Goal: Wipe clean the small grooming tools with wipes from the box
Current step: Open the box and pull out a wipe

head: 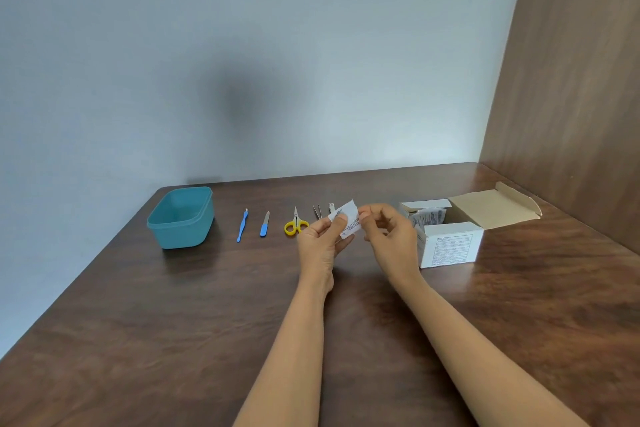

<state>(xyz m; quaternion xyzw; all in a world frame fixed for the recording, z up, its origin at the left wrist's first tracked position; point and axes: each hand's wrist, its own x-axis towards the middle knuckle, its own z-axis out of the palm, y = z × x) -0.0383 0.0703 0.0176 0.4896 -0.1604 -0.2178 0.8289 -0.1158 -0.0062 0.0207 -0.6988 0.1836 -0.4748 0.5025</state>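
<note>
My left hand (323,239) and right hand (391,236) are together pinching one wipe packet (348,218).
I am stretching both bare forearms forward and angling them inward so the hands are meeting ahead of me. The left is gripping the packet's left edge, thumb pressing on top over curled fingers. The right is nipping the right edge between thumb and forefinger, its other fingers curling loosely beneath.
</note>
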